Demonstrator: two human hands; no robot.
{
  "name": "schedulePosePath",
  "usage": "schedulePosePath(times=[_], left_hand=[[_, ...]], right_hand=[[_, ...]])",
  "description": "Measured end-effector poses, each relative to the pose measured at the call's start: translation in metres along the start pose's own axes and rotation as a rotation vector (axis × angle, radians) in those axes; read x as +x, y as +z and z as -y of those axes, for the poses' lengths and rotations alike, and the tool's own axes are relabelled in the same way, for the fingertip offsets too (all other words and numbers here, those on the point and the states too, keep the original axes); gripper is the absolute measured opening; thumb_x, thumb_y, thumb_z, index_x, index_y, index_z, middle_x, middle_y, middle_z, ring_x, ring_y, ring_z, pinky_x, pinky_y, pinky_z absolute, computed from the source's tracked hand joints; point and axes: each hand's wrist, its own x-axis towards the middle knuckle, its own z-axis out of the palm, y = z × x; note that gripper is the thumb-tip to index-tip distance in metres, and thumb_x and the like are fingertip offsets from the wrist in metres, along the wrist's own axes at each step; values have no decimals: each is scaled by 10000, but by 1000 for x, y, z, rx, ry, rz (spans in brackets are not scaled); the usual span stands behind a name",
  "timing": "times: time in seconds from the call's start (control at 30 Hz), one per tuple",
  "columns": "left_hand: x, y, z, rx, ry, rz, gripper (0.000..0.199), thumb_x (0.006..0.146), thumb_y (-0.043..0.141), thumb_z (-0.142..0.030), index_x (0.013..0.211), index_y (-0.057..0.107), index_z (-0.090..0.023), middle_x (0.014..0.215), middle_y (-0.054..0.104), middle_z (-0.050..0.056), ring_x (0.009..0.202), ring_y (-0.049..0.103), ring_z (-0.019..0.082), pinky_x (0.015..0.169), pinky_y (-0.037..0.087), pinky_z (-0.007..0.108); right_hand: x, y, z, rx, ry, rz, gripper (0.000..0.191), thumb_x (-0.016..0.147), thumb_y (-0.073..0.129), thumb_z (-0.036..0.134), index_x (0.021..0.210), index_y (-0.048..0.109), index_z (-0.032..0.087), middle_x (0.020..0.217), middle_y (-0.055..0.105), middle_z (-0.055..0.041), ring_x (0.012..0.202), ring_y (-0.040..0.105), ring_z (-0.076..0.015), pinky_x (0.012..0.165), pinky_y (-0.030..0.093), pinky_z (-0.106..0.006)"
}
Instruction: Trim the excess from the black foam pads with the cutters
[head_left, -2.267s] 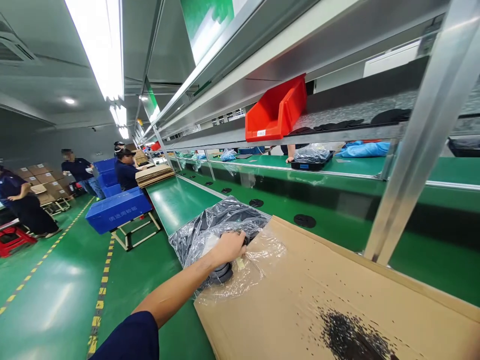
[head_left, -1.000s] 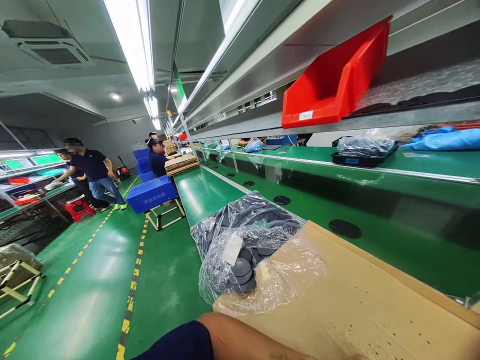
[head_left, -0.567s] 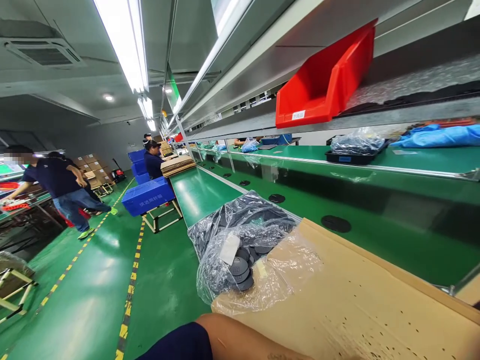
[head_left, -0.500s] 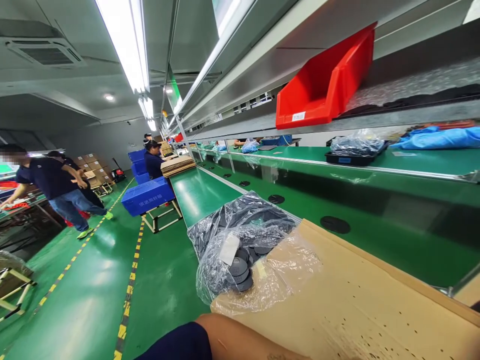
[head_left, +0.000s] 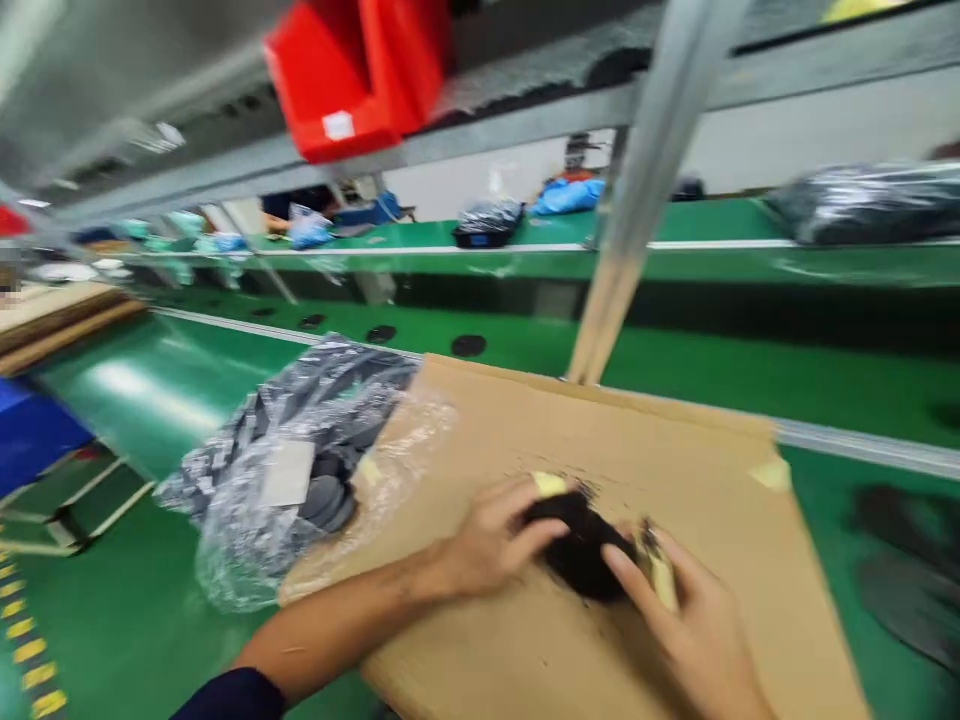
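Observation:
Over the brown cardboard sheet (head_left: 480,420), a black round flat piece (head_left: 581,550), blurred by motion, is held between both hands. My left hand (head_left: 499,535) grips its left edge, the thumb lying on top. My right hand (head_left: 690,610) has its thumb on the right edge of the piece, fingers curled behind. Pale yellow coverings, apparently finger cots, show on fingers of both hands; the right one is stained dark. To the left lies an open clear plastic bag (head_left: 240,540) with several dark grey discs (head_left: 328,500) and a white label (head_left: 288,473).
Black discs (head_left: 468,345) lie in a row on the green conveyor belt (head_left: 525,350) beyond the cardboard. A metal post (head_left: 645,170) rises behind the sheet. Overhead is a shelf with a red bin (head_left: 352,90). More dark pieces (head_left: 907,570) lie blurred at the right.
My view has swung right and down, so both hands and the black piece now show. Earlier only my left arm was visible at the bottom edge.

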Motion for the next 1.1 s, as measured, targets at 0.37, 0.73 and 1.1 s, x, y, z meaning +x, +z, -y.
schedulePosePath(times=[0.37, 0.73, 1.1], left_hand=[[-11, 6, -10, 77, 7, 99, 341, 1005, 578, -305, 1302, 624, -143, 1141, 724, 130, 979, 697, 202, 804, 608, 312], [-9, 5, -13, 117, 1, 85, 319, 1011, 572, -299, 1283, 615, -138, 1026, 705, 95, 906, 661, 173, 789, 587, 293], [-8, 6, -12, 26, -132, 148, 344, 999, 575, -327, 1295, 617, -158, 1140, 711, 111, 1038, 673, 221, 910, 580, 361]], right_hand=[[-11, 3, 25, 157, 56, 65, 319, 920, 631, 517, 912, 639, 198, 816, 670, -37, 767, 636, -200, 704, 537, -272], [-13, 2, 22, 133, 60, 26, 307, 919, 652, 506, 925, 649, 198, 830, 666, -34, 788, 627, -200, 759, 527, -284], [-11, 2, 24, 99, 5, 17, 272, 929, 642, 469, 956, 679, 200, 859, 720, -50, 798, 684, -214, 752, 583, -278]])
